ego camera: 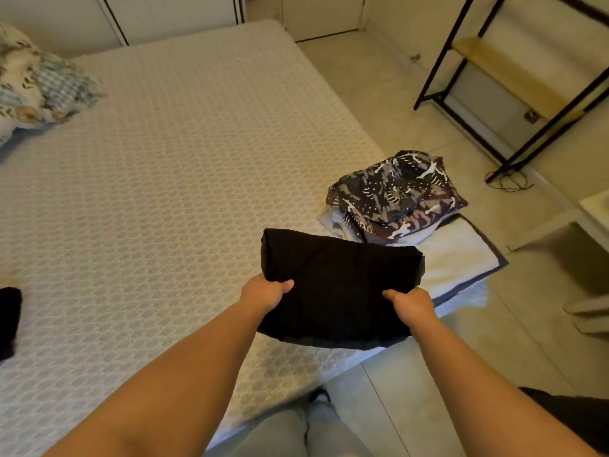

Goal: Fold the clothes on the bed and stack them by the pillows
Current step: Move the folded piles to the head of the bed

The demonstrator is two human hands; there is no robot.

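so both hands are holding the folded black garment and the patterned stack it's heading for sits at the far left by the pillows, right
Not quite. Both hands, left hand and right hand, do hold the folded black garment, but the head view shows the patterned stack at the bed's right edge, just beyond the garment. The pillows lie at the far left.

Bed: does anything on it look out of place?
Yes. The stack of folded clothes sits at the bed's near right corner, far from the pillows. Both hands hold the black garment there too.
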